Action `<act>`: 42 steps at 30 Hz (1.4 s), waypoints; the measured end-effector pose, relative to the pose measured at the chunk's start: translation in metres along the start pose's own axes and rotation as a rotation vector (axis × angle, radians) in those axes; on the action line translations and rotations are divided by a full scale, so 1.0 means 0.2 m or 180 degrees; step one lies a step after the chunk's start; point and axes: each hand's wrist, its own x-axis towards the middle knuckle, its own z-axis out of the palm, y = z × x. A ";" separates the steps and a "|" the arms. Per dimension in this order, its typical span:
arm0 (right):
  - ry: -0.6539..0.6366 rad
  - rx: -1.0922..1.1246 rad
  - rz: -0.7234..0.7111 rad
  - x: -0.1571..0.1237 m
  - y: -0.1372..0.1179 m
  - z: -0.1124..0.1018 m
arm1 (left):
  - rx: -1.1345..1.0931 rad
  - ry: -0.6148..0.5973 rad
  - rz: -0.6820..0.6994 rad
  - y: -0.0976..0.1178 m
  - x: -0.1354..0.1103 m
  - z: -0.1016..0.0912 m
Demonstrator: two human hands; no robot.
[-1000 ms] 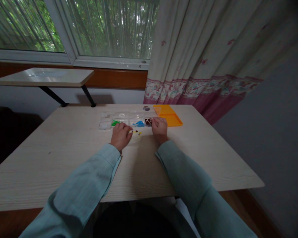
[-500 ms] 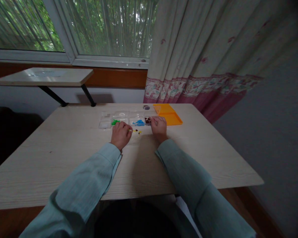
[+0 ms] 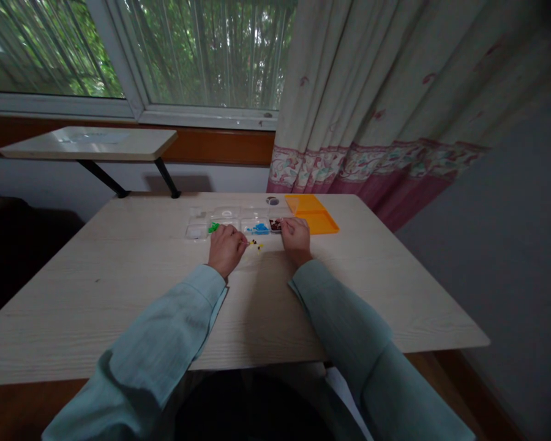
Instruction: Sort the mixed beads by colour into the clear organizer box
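Observation:
My left hand (image 3: 226, 248) rests on the table with its fingers curled, the fingertips pinched next to a few small yellow and dark beads (image 3: 256, 244). My right hand (image 3: 296, 237) is also curled, at the right end of a clear compartment tray (image 3: 197, 231). The tray holds green beads (image 3: 213, 227), blue beads (image 3: 258, 228) and dark brown beads (image 3: 275, 225). What either hand pinches is too small to see.
An orange lid or flat tray (image 3: 312, 215) lies just right of the clear tray. A small dark round thing (image 3: 272, 200) sits behind it. The pale wooden table (image 3: 119, 282) stands below a window, with a curtain (image 3: 376, 110) at the right and a small side table (image 3: 87, 141) at the back left.
Both hands have stayed almost where they were. The left fingers have shifted slightly by the loose beads, and the camera has moved a little.

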 end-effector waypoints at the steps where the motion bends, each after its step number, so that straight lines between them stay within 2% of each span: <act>1: -0.0005 0.0001 0.0002 0.00 0.00 0.00 | 0.0008 0.0008 -0.0009 0.00 0.00 0.00; 8: -0.0010 -0.0085 -0.0128 0.00 -0.02 -0.01 | 0.0009 0.0104 0.0010 0.00 0.00 0.00; 16: -0.0329 0.0042 -0.1197 -0.07 -0.23 -0.04 | -0.1110 0.0663 -0.0326 -0.05 0.03 0.03; 21: -0.0485 0.0033 -0.1555 -0.11 -0.32 -0.01 | -0.1716 0.0681 -0.0567 -0.05 0.03 0.04; 27: -0.0611 -0.0119 -0.1374 -0.12 -0.33 0.00 | -0.2007 0.0591 -0.0719 -0.01 0.03 0.04; 36: -0.0706 -0.0219 -0.1341 -0.12 -0.35 -0.03 | -0.1806 0.0506 -0.0596 0.00 0.03 0.03; 39: -0.0583 -0.0286 -0.1276 -0.08 -0.29 -0.06 | -0.1610 0.0563 -0.0483 -0.01 0.02 0.04; 42: -0.0267 -0.0423 -0.0899 -0.02 -0.18 -0.08 | -0.1499 0.0558 -0.0500 -0.02 0.02 0.04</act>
